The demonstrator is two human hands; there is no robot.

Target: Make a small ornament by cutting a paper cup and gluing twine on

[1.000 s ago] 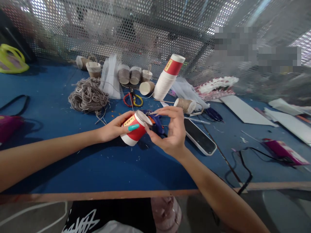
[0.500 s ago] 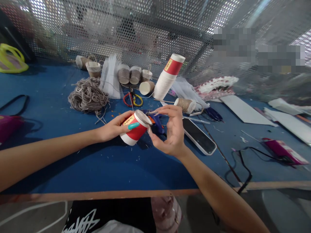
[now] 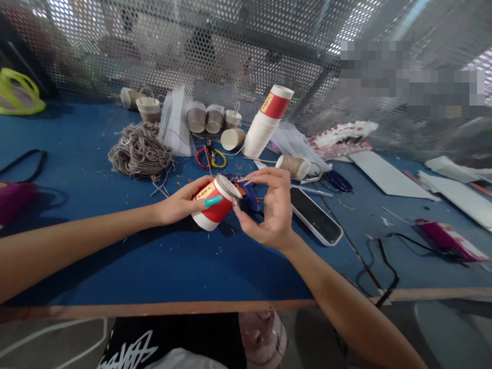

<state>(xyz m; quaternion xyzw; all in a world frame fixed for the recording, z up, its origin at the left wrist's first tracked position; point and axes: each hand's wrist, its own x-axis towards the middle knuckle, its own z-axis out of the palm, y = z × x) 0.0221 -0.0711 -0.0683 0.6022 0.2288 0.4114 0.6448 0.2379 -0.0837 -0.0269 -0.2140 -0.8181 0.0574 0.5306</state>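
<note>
A red and white paper cup (image 3: pixel 218 211) lies tilted in my left hand (image 3: pixel 188 201), which is closed around its side with the thumb across the red band. Grey cord (image 3: pixel 227 186) is wound flat over the cup's upper end. Close by on the right is my right hand (image 3: pixel 269 210), its fingers curved and spread apart from the thumb. That thumb's tip meets the cord-covered edge of the cup. Behind the hands, a blue-handled tool (image 3: pixel 251 197) is partly hidden. Red and yellow handled scissors (image 3: pixel 210 157) rest farther back.
A heap of grey cord (image 3: pixel 140 151) lies at the left. At the back stand several cord-wrapped cups (image 3: pixel 214 119) and a leaning stack of paper cups (image 3: pixel 263 130). A phone (image 3: pixel 317 215) lies right of my hand. White boards (image 3: pixel 392 174) are farther right.
The cup and my left hand have shifted very slightly to the right. My right hand keeps nearly the same pose, with its thumb at the cup's edge.
</note>
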